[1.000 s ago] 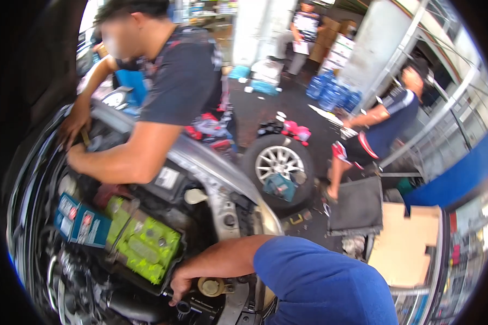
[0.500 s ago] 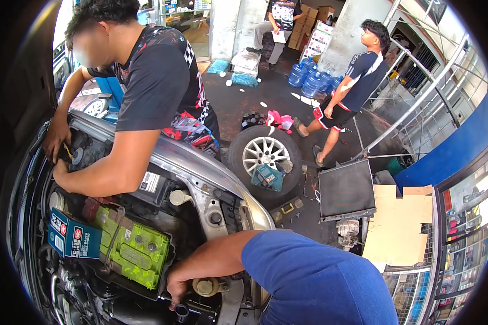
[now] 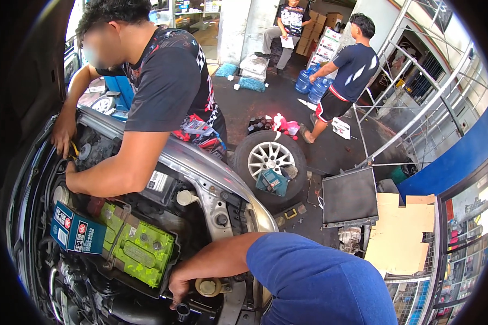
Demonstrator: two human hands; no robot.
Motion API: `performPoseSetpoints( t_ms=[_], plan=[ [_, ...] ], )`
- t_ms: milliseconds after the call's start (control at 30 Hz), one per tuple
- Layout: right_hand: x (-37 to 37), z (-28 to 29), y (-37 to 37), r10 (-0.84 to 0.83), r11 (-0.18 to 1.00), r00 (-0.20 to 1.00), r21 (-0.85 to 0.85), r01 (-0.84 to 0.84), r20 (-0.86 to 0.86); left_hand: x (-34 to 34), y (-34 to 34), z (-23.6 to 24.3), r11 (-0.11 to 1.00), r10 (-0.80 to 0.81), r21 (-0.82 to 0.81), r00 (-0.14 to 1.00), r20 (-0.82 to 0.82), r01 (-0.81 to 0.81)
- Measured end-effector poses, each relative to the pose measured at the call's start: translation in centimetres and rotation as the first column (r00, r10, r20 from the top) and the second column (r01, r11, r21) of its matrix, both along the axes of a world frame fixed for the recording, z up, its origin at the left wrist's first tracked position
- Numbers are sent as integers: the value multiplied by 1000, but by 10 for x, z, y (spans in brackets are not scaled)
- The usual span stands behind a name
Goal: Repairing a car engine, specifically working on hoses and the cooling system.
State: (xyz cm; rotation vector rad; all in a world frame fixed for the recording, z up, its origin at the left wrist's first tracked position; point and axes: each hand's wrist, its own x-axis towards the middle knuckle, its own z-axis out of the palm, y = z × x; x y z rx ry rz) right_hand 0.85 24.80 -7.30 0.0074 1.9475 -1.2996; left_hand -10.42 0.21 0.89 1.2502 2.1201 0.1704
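My right hand (image 3: 179, 284) reaches down into the engine bay from a blue sleeve. It lies between a battery with a bright yellow-green top (image 3: 138, 244) and a round pale-capped reservoir (image 3: 207, 286). Its fingers look curled, and most of them are hidden; beside the lowest fingertip is a dark, round-ended tubular part (image 3: 183, 310). What the hand grips cannot be made out. My left hand is out of view. A teal and dark-blue filter box (image 3: 77, 230) rests by the battery's left end.
Across the fender, a co-worker (image 3: 162, 86) leans in, both hands at the bay's far left. Beyond lie a wheel (image 3: 268, 162) with a teal bag on it, a dark flat radiator-like panel (image 3: 350, 197) and cardboard (image 3: 398, 233). Scaffold poles (image 3: 417, 130) stand right.
The person at the back right has turned away and now reaches toward the blue water bottles. The whole view has shifted slightly. My right hand stays in the same spot beside the battery.
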Motion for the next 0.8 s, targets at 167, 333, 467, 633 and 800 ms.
performPoseSetpoints(
  t_ms=[167,333,467,633,800],
  plan=[
    [4,12,1,27,994,996,110,-18,-83,23,15,39,927,53,-333,940,-338,-173],
    [5,17,3,37,991,996,134,-26,-80,39,34,74,904,309,-311,951,-1,-294],
    [1,13,3,47,990,993,140,-32,-105,27,34,54,924,143,-358,990,-12,-137],
    [0,12,4,30,990,998,139,-21,-62,11,15,28,934,166,-328,985,50,-141],
    [2,21,5,18,997,998,82,-13,-56,10,10,22,959,-11,-278,976,-216,-51]
  ],
)
